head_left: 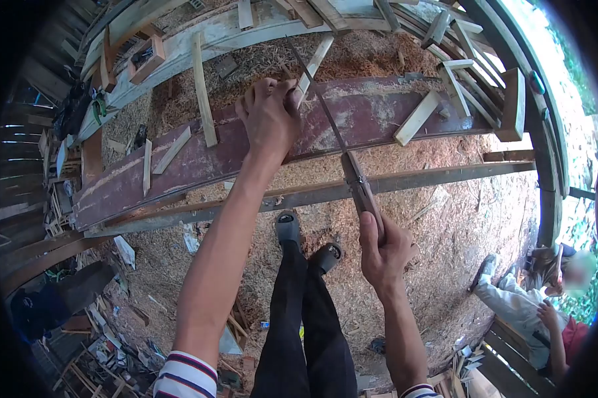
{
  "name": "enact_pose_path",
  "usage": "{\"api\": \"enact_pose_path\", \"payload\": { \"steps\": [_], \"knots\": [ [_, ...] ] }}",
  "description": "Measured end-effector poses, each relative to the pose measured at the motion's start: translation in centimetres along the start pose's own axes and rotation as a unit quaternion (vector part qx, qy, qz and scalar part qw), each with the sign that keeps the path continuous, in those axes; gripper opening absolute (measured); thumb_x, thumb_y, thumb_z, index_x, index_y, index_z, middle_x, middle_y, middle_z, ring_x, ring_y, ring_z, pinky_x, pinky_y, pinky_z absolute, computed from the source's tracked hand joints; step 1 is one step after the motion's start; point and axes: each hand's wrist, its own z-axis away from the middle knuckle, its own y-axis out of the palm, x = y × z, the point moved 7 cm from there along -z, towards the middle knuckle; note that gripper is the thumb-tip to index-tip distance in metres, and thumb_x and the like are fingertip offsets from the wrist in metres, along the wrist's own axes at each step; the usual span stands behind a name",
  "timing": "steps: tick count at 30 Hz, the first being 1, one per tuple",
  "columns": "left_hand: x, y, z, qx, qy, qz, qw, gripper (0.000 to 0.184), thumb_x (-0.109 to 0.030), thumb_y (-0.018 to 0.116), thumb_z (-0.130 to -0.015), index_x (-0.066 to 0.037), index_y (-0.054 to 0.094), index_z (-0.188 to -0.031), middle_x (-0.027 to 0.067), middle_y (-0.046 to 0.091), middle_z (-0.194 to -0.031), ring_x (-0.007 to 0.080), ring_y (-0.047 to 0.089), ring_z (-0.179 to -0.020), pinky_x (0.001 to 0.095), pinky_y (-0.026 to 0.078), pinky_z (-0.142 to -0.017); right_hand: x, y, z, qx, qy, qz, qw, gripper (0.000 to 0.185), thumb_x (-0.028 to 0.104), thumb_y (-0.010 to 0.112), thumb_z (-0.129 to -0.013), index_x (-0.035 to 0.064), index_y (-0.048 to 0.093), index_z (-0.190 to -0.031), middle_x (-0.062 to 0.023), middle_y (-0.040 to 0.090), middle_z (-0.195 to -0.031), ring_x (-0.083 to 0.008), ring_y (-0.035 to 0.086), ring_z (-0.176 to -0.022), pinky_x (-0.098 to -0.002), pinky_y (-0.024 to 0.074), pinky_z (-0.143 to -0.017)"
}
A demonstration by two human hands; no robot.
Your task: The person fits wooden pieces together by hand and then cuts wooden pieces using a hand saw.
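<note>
My right hand (383, 253) is wrapped around the brown wooden handle of a handsaw (358, 182). The saw's long thin blade points away from me, running beside and over the edge of a pale wooden strip (317, 60). My left hand (270, 113) is closed on the near part of that strip, its fingers curled above the dark red plank (372, 116). Whether the teeth touch the wood I cannot tell. A short wood piece (416, 118) and a longer slat (204, 93) lie on the plank to either side.
A wooden beam (418, 180) runs along the plank's near side. Sawdust and shavings cover the ground (431, 285). Small wood strips (172, 150) lie at the left, and a wooden box (148, 60) stands farther back. Another person (524, 312) sits at the lower right.
</note>
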Motion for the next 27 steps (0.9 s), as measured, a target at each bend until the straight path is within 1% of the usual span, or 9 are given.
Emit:
{"api": "enact_pose_path", "payload": {
  "steps": [1, 3, 7, 9, 12, 16, 23, 25, 27],
  "knots": [
    [0.1, 0.0, -0.3, -0.001, 0.0, 0.0, 1.0, 0.02, -0.015, 0.063, -0.089, -0.008, 0.066, -0.108, 0.0129, 0.058, -0.105, 0.0327, 0.052, -0.11, 0.0563, 0.028, -0.099, 0.2, 0.1, -0.4, 0.001, 0.006, 0.004, 1.0, 0.026, 0.019, 0.061, -0.094, -0.0002, 0.063, -0.076, -0.0064, 0.041, -0.046, -0.0119, 0.04, -0.038, -0.0314, 0.0315, -0.041],
    [1.3, 1.9, -0.5, 0.13, -0.067, -0.017, 0.989, 0.025, -0.019, 0.058, -0.093, -0.009, 0.063, -0.115, 0.0151, 0.063, -0.104, 0.0348, 0.057, -0.109, 0.0641, 0.025, -0.104, 0.4, 0.3, -1.0, 0.003, 0.011, 0.007, 1.0, 0.028, 0.02, 0.061, -0.095, -0.0003, 0.062, -0.075, -0.0057, 0.04, -0.045, -0.0109, 0.04, -0.038, -0.0312, 0.031, -0.041],
    [1.2, 1.4, -1.2, 0.067, -0.038, -0.004, 0.997, 0.03, -0.025, 0.052, -0.096, -0.012, 0.059, -0.121, 0.0173, 0.068, -0.102, 0.0373, 0.061, -0.107, 0.0686, 0.019, -0.108, 0.6, 0.7, -2.2, 0.018, 0.031, 0.03, 0.999, 0.035, 0.024, 0.061, -0.096, -0.0009, 0.061, -0.07, -0.0046, 0.039, -0.045, -0.0093, 0.038, -0.039, -0.0312, 0.0299, -0.04],
    [1.4, 1.3, -1.7, 0.256, -0.136, 0.024, 0.957, 0.031, -0.03, 0.049, -0.097, -0.013, 0.062, -0.119, 0.0171, 0.07, -0.103, 0.0372, 0.063, -0.107, 0.0666, 0.016, -0.111, 0.9, 0.8, -2.9, 0.028, 0.044, 0.033, 0.998, 0.037, 0.025, 0.061, -0.096, -0.0011, 0.06, -0.069, -0.0047, 0.039, -0.044, -0.0092, 0.037, -0.039, -0.0314, 0.0296, -0.04],
    [1.3, 1.3, -2.5, 0.287, -0.134, 0.019, 0.948, 0.029, -0.027, 0.05, -0.095, -0.013, 0.064, -0.116, 0.0172, 0.07, -0.102, 0.0368, 0.064, -0.107, 0.0646, 0.016, -0.112, 2.0, 0.7, -3.9, 0.021, 0.036, 0.027, 0.999, 0.039, 0.026, 0.06, -0.096, -0.0015, 0.06, -0.068, -0.0052, 0.038, -0.044, -0.01, 0.036, -0.04, -0.0319, 0.0294, -0.04],
    [1.7, 1.8, -2.4, 0.215, -0.139, 0.02, 0.967, 0.028, -0.022, 0.054, -0.09, -0.012, 0.066, -0.114, 0.0165, 0.07, -0.103, 0.0358, 0.064, -0.104, 0.0597, 0.02, -0.113, 2.1, 0.7, -4.7, 0.036, 0.057, 0.064, 0.996, 0.041, 0.027, 0.059, -0.096, -0.0032, 0.06, -0.069, -0.0065, 0.038, -0.045, -0.0114, 0.036, -0.041, -0.0334, 0.031, -0.042],
    [0.7, 2.0, -2.4, 0.229, -0.135, 0.009, 0.964, 0.028, -0.013, 0.051, -0.09, -0.01, 0.065, -0.115, 0.016, 0.07, -0.103, 0.0346, 0.064, -0.104, 0.0578, 0.023, -0.113, 2.7, 0.4, -5.5, 0.04, 0.083, 0.077, 0.993, 0.039, 0.026, 0.057, -0.097, -0.0047, 0.062, -0.074, -0.0106, 0.041, -0.045, -0.0164, 0.04, -0.039, -0.0352, 0.0335, -0.043],
    [0.6, 2.0, -2.0, 0.193, -0.097, -0.007, 0.976, 0.029, -0.01, 0.05, -0.09, -0.004, 0.061, -0.116, 0.0167, 0.068, -0.11, 0.0334, 0.061, -0.111, 0.0562, 0.025, -0.113, 3.3, 0.4, -5.4, 0.038, 0.073, 0.083, 0.993, 0.038, 0.026, 0.057, -0.097, -0.0048, 0.062, -0.074, -0.012, 0.044, -0.046, -0.018, 0.044, -0.039, -0.0357, 0.0347, -0.043],
    [0.7, 1.4, -1.4, 0.141, -0.038, 0.015, 0.989, 0.032, -0.011, 0.051, -0.09, 0.001, 0.056, -0.12, 0.0234, 0.065, -0.107, 0.0393, 0.059, -0.109, 0.0557, 0.03, -0.111, 4.2, 0.2, -5.4, 0.034, 0.064, 0.089, 0.993, 0.038, 0.025, 0.057, -0.097, -0.0049, 0.062, -0.075, -0.0134, 0.046, -0.047, -0.0197, 0.047, -0.039, -0.0363, 0.0358, -0.044]
  ]
}}
